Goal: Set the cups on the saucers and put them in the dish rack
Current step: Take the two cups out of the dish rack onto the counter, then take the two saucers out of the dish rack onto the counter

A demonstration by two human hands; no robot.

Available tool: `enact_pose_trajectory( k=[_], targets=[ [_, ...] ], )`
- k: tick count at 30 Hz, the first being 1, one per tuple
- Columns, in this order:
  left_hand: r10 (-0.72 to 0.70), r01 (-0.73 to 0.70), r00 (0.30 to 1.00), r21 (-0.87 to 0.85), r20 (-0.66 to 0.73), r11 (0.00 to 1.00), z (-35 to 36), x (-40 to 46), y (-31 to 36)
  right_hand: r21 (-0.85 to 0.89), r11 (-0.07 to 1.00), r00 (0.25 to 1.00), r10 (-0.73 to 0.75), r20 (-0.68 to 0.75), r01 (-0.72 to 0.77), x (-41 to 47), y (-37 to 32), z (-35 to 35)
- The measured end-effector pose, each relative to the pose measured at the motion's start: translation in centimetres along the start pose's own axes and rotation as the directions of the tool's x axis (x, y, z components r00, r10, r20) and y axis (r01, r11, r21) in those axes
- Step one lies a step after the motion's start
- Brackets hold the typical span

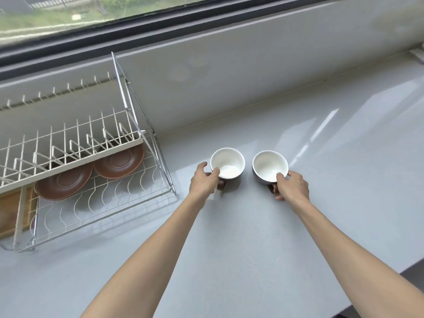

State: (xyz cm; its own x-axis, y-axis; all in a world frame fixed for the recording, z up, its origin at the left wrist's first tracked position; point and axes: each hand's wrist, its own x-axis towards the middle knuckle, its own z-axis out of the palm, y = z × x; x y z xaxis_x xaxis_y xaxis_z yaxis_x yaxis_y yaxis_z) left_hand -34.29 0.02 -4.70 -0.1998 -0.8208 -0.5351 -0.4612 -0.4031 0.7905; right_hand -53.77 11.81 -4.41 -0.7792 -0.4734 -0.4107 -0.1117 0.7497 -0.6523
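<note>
Both bare hands' grips, left [205, 180] and right [292, 185], clasp round glossy white-lined cups [227, 162] [270, 166].

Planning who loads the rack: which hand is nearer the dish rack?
Left. The left hand grips a cup just right of the dish rack; the right hand is farther right, on the other cup.

Place: a home kitchen.
Worktop: a long, shiny pale grey counter [252, 226] runs along the wall.
Rack: a white and silver wire dish rack [96, 198] stands on the counter, with two shelves for wet dishes.
Dishes: two brown saucers [65, 182] lie on the low shelf, and two cups [227, 162], white inside, stand on the counter.
Window: a wide window [114, 10] with a dark frame sits above the counter, with green grass outside.
</note>
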Motion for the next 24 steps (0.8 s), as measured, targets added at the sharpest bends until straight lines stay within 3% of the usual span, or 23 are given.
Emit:
enact_pose_trajectory(
  k=[7, 13, 16, 21, 24],
  targets=[
    [0.062, -0.074, 0.993, 0.118, 0.103, 0.99, -7.2, -2.9, 0.4, -0.237, 0.971, 0.999, -0.006, -0.043, -0.004, -1.7, -1.8, -0.8],
    [0.115, -0.134, 0.989, 0.256, 0.088, 0.957, -12.8, -6.1, -0.6, -0.303, 0.917, 0.959, -0.282, -0.031, 0.26, -5.7, -5.4, 0.4],
    [0.135, -0.143, 0.99, 0.331, 0.049, 0.933, -16.0, -7.8, -1.8, -0.318, 0.839, 0.894, -0.443, 0.074, 0.442, -9.0, -7.6, 2.1],
    [0.166, -0.126, 0.986, 0.567, -0.021, 0.814, -20.0, -9.9, -2.5, -0.293, 0.704, 0.758, -0.55, 0.351, 0.647, -13.9, -10.5, 5.6],
    [0.214, -0.084, 0.971, 0.681, -0.11, 0.728, -23.1, -10.9, -3.8, -0.258, 0.579, 0.621, -0.613, 0.487, 0.773, -17.7, -12.3, 9.2]
  ],
)
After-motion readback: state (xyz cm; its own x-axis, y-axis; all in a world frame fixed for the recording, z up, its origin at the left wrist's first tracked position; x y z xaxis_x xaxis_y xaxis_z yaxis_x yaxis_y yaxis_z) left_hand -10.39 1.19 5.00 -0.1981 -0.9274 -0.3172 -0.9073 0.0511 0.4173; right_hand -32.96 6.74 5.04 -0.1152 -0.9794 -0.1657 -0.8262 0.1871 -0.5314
